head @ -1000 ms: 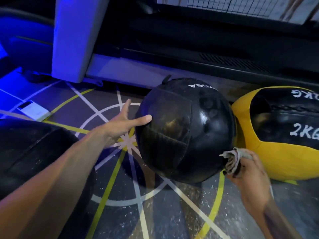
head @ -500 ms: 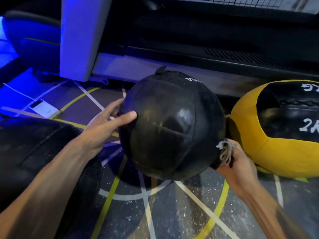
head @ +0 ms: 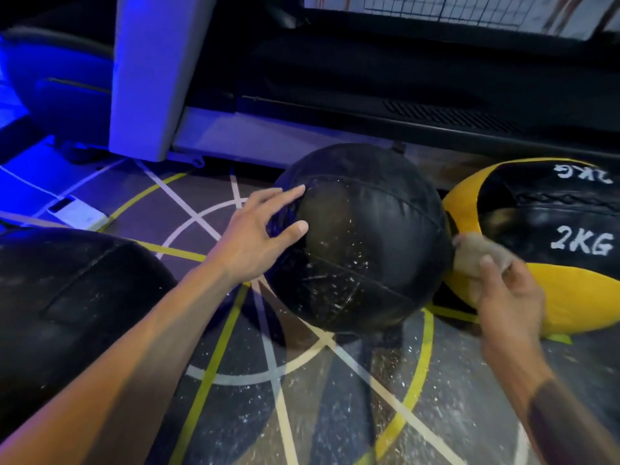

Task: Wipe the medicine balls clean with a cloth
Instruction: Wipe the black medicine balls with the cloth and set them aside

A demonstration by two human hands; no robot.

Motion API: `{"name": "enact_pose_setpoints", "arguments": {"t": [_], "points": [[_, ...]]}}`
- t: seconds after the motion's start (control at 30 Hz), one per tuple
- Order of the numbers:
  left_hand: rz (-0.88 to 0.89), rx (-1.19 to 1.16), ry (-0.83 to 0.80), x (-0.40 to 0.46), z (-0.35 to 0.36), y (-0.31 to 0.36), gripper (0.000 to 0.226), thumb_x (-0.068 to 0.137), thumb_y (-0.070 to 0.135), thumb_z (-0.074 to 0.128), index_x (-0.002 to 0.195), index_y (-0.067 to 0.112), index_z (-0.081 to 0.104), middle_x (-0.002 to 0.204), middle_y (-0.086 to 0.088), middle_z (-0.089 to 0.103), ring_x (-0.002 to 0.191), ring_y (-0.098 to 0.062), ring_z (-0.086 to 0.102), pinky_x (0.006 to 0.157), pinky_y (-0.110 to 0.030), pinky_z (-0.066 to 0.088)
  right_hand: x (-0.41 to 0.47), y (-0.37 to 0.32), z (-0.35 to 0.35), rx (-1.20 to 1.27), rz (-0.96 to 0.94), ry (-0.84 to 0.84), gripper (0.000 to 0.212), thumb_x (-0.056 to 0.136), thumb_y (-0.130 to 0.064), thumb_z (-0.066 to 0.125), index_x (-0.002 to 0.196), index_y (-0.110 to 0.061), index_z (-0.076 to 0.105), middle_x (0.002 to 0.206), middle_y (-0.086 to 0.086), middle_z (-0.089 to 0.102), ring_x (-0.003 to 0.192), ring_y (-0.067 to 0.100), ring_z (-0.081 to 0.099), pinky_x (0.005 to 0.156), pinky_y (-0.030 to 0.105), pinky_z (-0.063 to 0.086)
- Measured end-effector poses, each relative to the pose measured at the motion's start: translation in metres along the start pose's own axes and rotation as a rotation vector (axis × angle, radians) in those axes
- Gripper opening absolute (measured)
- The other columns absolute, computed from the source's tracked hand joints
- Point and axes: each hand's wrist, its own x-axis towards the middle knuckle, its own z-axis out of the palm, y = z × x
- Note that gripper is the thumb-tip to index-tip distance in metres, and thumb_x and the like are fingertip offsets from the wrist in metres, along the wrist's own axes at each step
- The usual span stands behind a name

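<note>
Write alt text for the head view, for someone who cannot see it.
A person's left hand touches a scuffed round black leather medicine ball on the floor; the right hand grips a crumpled pale cloth beside it.

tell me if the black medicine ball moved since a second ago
Yes. The black medicine ball has rolled: its white lettering is gone from view, and it now presses against the fixed yellow 2KG ball.

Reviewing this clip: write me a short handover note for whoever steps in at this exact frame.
Left hand: fingers spread, resting on the black medicine ball on the floor.
Right hand: grips the cloth at the ball's right side.
Done: cannot tell; white specks cover the facing panel.
Left: wipe this ball, then the yellow 2KG ball at its right and the large black ball near left.
</note>
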Motion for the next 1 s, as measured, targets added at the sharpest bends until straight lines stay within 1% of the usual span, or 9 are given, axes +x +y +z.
{"name": "enact_pose_setpoints", "arguments": {"t": [0.27, 0.37, 0.43, 0.53, 0.63, 0.7, 0.87, 0.93, 1.0], "points": [[-0.005, 0.087, 0.028, 0.016, 0.016, 0.018, 0.051, 0.097, 0.057, 0.059, 0.145, 0.058, 0.043, 0.151, 0.013, 0.036, 0.143, -0.024, 0.034, 0.119, -0.039, 0.025, -0.043, -0.006, 0.036, -0.333, -0.527, -0.294, 0.048, 0.101, -0.003, 0.056, 0.147, -0.017, 0.053, 0.156, 0.0, 0.047, 0.144, 0.016, 0.045, 0.111, 0.036, 0.047], [-0.022, 0.056, 0.036, 0.011, 0.011, 0.01, 0.052, 0.098, 0.052, 0.058, 0.147, 0.055, 0.041, 0.151, 0.014, 0.034, 0.146, -0.021, 0.031, 0.121, -0.039, 0.025, -0.094, 0.03, 0.025, -0.533, -0.741, -0.632, 0.055, 0.099, -0.002, 0.04, 0.15, -0.018, 0.046, 0.161, -0.001, 0.034, 0.153, 0.007, 0.023, 0.122, 0.031, 0.032], [-0.012, 0.042, 0.032, 0.01, 0.008, 0.009, 0.052, 0.098, 0.05, 0.059, 0.147, 0.053, 0.042, 0.147, 0.015, 0.035, 0.145, -0.016, 0.033, 0.122, -0.04, 0.028, -0.112, 0.042, 0.015, -0.608, -0.863, -0.807, 0.057, 0.095, -0.004, 0.042, 0.147, -0.024, 0.052, 0.156, -0.007, 0.04, 0.148, 0.006, 0.034, 0.115, 0.033, 0.042], [-0.014, 0.019, 0.023, 0.008, 0.006, 0.007, 0.051, 0.098, 0.05, 0.061, 0.145, 0.054, 0.043, 0.143, 0.016, 0.035, 0.141, -0.017, 0.039, 0.121, -0.042, 0.033, -0.105, 0.008, 0.007, -0.436, -0.766, -0.747, 0.05, 0.096, -0.01, 0.049, 0.143, -0.024, 0.054, 0.146, -0.015, 0.05, 0.132, 0.003, 0.053, 0.098, 0.029, 0.056], [-0.005, 0.032, 0.021, 0.001, 0.004, 0.001, 0.054, 0.09, 0.068, 0.057, 0.141, 0.065, 0.039, 0.146, 0.014, 0.037, 0.141, -0.02, 0.039, 0.12, -0.049, 0.034, -0.058, -0.056, 0.016, -0.334, -0.741, -0.436, 0.047, 0.096, -0.007, 0.063, 0.141, -0.017, 0.055, 0.141, -0.006, 0.056, 0.129, -0.005, 0.053, 0.103, 0.011, 0.045], [-0.003, 0.038, 0.016, -0.002, 0.005, 0.001, 0.055, 0.084, 0.076, 0.051, 0.136, 0.073, 0.035, 0.147, 0.014, 0.037, 0.142, -0.022, 0.038, 0.12, -0.051, 0.033, -0.029, -0.079, 0.033, -0.321, -0.731, -0.295, 0.044, 0.097, -0.002, 0.062, 0.139, -0.012, 0.059, 0.144, 0.002, 0.058, 0.134, 0.004, 0.054, 0.111, 0.016, 0.041], [0.001, 0.049, 0.035, -0.006, 0.01, 0.002, 0.056, 0.084, 0.076, 0.048, 0.138, 0.071, 0.035, 0.147, 0.011, 0.037, 0.14, -0.025, 0.038, 0.12, -0.051, 0.031, -0.067, -0.019, 0.057, -0.582, -0.973, -0.602, 0.054, 0.094, 0.008, 0.051, 0.143, -0.015, 0.054, 0.149, 0.007, 0.053, 0.142, 0.022, 0.046, 0.112, 0.045, 0.046], [-0.001, 0.06, 0.027, -0.006, 0.011, 0.002, 0.058, 0.088, 0.072, 0.05, 0.143, 0.065, 0.035, 0.148, 0.012, 0.036, 0.141, -0.026, 0.037, 0.12, -0.051, 0.031, -0.098, 0.022, 0.039, -0.729, -1.11, -0.747, 0.057, 0.084, 0.002, 0.063, 0.138, -0.018, 0.061, 0.15, 0.004, 0.054, 0.147, 0.019, 0.037, 0.12, 0.041, 0.035], [0.006, 0.072, 0.03, -0.006, 0.012, 0.004, 0.055, 0.094, 0.063, 0.055, 0.146, 0.058, 0.038, 0.149, 0.01, 0.035, 0.141, -0.025, 0.035, 0.121, -0.047, 0.029, -0.118, 0.045, 0.016, -0.832, -1.064, -0.919, 0.073, 0.063, -0.005, 0.083, 0.131, -0.026, 0.068, 0.142, -0.006, 0.061, 0.139, 0.007, 0.041, 0.111, 0.036, 0.047]]}}
